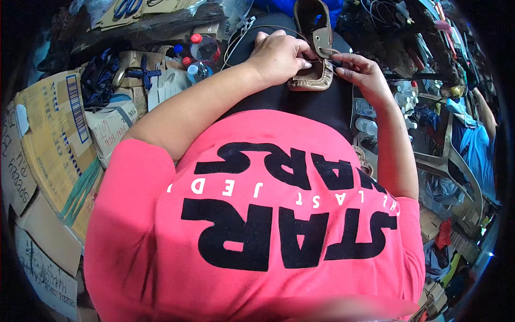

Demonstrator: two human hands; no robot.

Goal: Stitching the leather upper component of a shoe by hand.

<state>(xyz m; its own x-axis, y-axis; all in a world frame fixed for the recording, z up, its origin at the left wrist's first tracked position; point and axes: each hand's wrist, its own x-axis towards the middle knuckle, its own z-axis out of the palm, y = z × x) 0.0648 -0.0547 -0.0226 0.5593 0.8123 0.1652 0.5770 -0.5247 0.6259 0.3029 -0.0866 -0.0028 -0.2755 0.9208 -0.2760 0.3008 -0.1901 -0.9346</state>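
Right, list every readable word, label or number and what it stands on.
I don't copy wording; places only:
Pink shirt: black and white letters, upside down.
Yellowish carton: blue print, some too small to read.
Pale box: reddish handwriting.
Left-edge flap: dark handwriting.
Lower-left flap: blurred handwriting.

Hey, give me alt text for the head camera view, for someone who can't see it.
A person's left hand and right hand are at work on a brown shoe above dark trousers. Seen from above, a pink T-shirt fills the lower middle; cardboard boxes sit at left, with plastic bottles on both sides.
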